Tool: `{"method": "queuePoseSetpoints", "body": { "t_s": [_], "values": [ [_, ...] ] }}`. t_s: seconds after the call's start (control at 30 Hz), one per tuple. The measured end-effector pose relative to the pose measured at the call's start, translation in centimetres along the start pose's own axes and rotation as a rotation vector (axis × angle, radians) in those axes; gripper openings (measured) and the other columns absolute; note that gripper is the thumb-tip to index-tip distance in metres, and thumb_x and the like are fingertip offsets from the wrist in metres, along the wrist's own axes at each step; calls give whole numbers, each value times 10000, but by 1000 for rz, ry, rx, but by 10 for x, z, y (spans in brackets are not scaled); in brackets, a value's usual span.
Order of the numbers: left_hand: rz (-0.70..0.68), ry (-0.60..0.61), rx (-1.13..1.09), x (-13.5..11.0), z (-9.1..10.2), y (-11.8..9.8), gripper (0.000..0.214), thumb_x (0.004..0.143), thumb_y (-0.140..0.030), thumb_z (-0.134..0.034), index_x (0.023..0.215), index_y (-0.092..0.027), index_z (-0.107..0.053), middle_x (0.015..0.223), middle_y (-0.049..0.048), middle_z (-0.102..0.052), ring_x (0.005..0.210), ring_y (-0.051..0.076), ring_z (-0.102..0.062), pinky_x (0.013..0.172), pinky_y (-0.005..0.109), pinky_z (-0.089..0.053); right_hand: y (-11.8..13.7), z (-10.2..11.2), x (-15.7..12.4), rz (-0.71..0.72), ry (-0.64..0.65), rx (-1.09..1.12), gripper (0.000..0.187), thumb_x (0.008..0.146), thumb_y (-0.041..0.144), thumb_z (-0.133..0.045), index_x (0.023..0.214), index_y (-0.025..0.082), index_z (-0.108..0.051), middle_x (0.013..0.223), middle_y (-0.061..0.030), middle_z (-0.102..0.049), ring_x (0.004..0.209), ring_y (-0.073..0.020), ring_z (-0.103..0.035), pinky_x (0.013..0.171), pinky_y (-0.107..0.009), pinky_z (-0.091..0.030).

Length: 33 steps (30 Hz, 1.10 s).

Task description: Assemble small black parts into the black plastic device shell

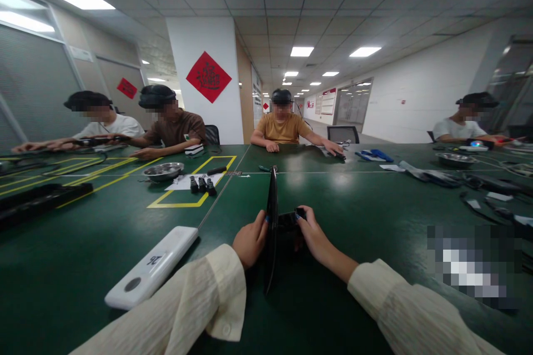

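Sleeves — thin, glossy black panel

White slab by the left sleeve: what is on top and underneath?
The white slab shows a dark round patch and black numerals; anything underneath is covered from view.

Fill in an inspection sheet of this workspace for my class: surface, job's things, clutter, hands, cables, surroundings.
Surface: green tabletop, yellow tape outlines toward the left.
Job's things: thin black panel, held upright; dark block beside it, whether joined cannot be told.
Clutter: white slab at left; metal bowl and three small black parts beyond.
Left hand: holds the black panel.
Right hand: holds the dark block.
Cables: pale cables at far right; ends unclear.
Surroundings: four other people around the tabletop; red diamond sign on a pillar.
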<state>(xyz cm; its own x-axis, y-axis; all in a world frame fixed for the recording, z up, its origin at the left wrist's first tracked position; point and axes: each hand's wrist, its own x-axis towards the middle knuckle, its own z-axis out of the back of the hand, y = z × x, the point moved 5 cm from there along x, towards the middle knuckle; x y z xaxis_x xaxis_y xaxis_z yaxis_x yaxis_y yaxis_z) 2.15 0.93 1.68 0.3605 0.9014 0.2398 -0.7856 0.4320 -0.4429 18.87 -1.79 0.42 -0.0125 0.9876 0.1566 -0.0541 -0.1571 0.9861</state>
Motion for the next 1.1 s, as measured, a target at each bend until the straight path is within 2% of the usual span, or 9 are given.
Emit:
{"method": "queuePoseSetpoints", "body": {
  "t_s": [0.13, 0.27, 0.43, 0.73, 1.1],
  "values": [
    [-18, 34, -11, -1, 4, -4, 453, 911, -330, -217, 1285, -132, -378, 983, 113, -659, 938, 215, -614, 809, 300, -430, -1, 1, 2, -16, 37, 25, 318, 853, 442, -384, 1087, 249, -290, 614, 52, -538, 440, -135, -551, 389, -244, -431],
    [-18, 38, -41, -2, 9, -7, 437, 910, -359, -207, 1217, -154, -441, 961, 95, -658, 940, 211, -610, 815, 293, -418, -2, 2, 3, -23, 23, 85, 297, 843, 402, -403, 1076, 249, -303, 660, 50, -533, 450, -124, -540, 394, -250, -450],
    [0, 26, -57, -1, 11, -7, 433, 908, -340, -207, 1232, -152, -425, 1000, 102, -649, 962, 213, -599, 812, 281, -407, -2, 1, 3, -27, 36, 87, 279, 848, 384, -392, 1074, 245, -307, 643, 51, -526, 442, -122, -531, 389, -245, -445],
    [-104, 45, -120, 1, 10, -7, 332, 902, -381, -203, 1021, -206, -459, 735, 24, -608, 717, 175, -601, 667, 245, -398, 0, 2, 2, -33, 54, 71, 293, 856, 398, -378, 1092, 244, -297, 667, 42, -540, 467, -128, -549, 408, -254, -462],
    [-43, 48, -69, 1, 10, -6, 366, 903, -369, -192, 1084, -189, -454, 762, 48, -618, 737, 183, -607, 669, 243, -388, 0, 2, 2, -37, 59, 71, 293, 859, 398, -379, 1097, 247, -302, 691, 34, -546, 480, -133, -556, 424, -267, -468]
  ]
}}
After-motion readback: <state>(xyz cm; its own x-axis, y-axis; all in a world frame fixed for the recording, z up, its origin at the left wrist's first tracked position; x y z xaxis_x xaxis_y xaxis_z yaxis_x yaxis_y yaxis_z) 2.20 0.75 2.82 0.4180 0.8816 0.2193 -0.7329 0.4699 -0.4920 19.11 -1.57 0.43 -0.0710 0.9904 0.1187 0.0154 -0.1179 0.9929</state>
